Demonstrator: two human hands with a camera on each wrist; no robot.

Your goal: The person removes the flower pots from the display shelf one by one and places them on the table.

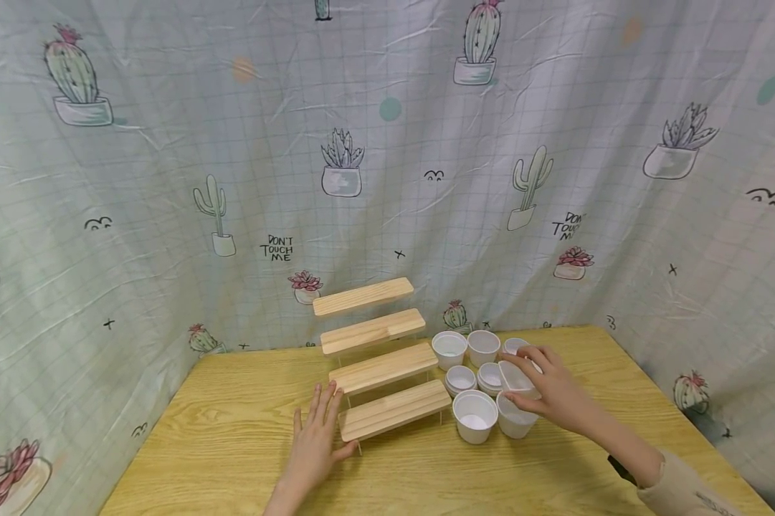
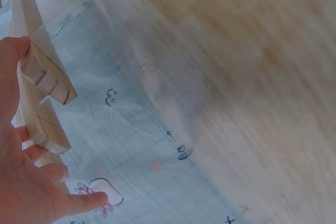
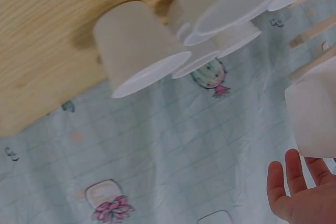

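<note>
A four-step wooden display stand (image 1: 393,411) with thin clear supports stands in the middle of the table. My left hand (image 1: 312,441) touches its left end, fingers spread. In the left wrist view the thumb tip meets the end of one wooden board (image 2: 47,77), with the fingers by the boards beyond. My right hand (image 1: 558,394) grips a white plastic cup (image 1: 515,378) between thumb and fingers, tilted above the other cups. In the right wrist view the held cup (image 3: 315,114) is partly cut off by the frame edge.
Several white cups stand in rows right of the stand, among them a large front cup (image 1: 474,419), one beside it (image 1: 516,423) and back cups (image 1: 449,349). The yellow wood-grain table (image 1: 232,430) meets a cactus-print curtain (image 1: 387,215) behind and at both sides.
</note>
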